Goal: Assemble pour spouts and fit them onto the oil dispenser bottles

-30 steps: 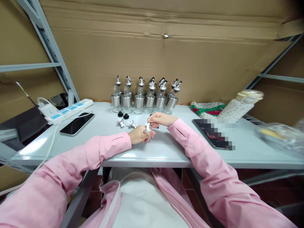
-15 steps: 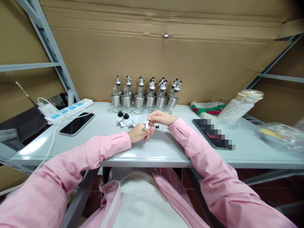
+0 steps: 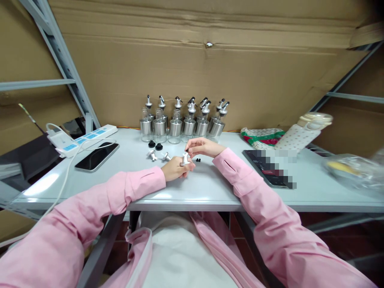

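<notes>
My left hand (image 3: 174,169) is closed around a silver bottle pourer (image 3: 185,159), spout pointing up. The fingertips of my right hand (image 3: 206,147) are pinched at the top of that spout, on a small black cap (image 3: 187,151). Two tiny black pieces (image 3: 198,160) lie on the table just right of my left fingers. To the left rest loose silver pourer tops (image 3: 152,155) and two black ribbed stoppers (image 3: 159,147). Behind them stand several glass bottles with steel sleeves (image 3: 175,128); most carry pourers, while a few front left ones have bare necks.
On the left of the table (image 3: 144,196) are a phone (image 3: 97,157) and a power strip (image 3: 90,140) with a white cable. A dark tablet-like device (image 3: 261,166), a patterned cloth (image 3: 261,136), a dotted tumbler (image 3: 303,134) and a plastic bag (image 3: 354,172) occupy the right.
My right fingers have lifted and loosened slightly at the spout tip, showing the black cap more clearly. The pourer in my left hand is tipped a little more upright.
</notes>
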`<state>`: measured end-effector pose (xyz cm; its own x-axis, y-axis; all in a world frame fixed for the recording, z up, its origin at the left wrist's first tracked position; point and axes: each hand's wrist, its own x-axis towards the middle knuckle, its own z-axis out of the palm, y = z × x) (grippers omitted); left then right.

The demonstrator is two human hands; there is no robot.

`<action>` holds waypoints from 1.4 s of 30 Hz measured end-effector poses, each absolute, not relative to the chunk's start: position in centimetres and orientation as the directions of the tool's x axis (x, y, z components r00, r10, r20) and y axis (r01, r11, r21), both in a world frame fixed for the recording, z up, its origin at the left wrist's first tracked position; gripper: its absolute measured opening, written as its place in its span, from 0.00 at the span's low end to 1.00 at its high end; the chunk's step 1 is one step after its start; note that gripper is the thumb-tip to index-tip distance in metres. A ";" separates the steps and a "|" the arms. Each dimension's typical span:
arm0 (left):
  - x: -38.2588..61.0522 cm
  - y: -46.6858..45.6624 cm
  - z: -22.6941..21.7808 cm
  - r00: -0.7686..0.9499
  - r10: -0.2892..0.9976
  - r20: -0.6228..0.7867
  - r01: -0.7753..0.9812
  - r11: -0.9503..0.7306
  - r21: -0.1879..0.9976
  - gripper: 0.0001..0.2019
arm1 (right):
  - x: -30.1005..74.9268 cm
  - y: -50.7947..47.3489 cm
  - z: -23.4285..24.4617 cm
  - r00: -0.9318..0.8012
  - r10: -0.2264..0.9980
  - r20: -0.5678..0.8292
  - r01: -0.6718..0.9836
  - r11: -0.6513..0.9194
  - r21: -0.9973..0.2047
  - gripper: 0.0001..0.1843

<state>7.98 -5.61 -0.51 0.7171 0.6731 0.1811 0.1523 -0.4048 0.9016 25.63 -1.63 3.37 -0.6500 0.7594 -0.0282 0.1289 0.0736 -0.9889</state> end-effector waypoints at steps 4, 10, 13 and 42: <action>7.9 -5.6 -0.5 0.728 0.659 0.189 0.145 -0.417 0.897 0.31 | 25.5 -1.7 3.4 -0.621 0.784 -0.015 0.138 0.090 -0.986 0.08; 7.9 -5.6 -0.3 0.731 0.651 0.204 0.138 -0.433 0.891 0.31 | 25.6 -1.3 3.0 -0.571 0.818 -0.073 0.226 0.072 -0.971 0.11; 7.9 -5.7 -0.3 0.733 0.651 0.196 0.139 -0.426 0.894 0.31 | 25.9 -1.2 3.1 -0.561 0.825 -0.068 0.226 0.074 -0.971 0.14; 7.7 -5.7 -0.4 0.740 0.645 0.192 0.156 -0.442 0.884 0.23 | 30.1 1.4 2.5 -0.558 0.760 -0.333 0.732 0.262 -0.629 0.21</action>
<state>7.72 -5.69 -0.36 0.7397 0.6450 0.1918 0.1559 -0.4416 0.8836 30.13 1.39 2.49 -0.5579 0.7601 -0.3330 0.7321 0.2619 -0.6289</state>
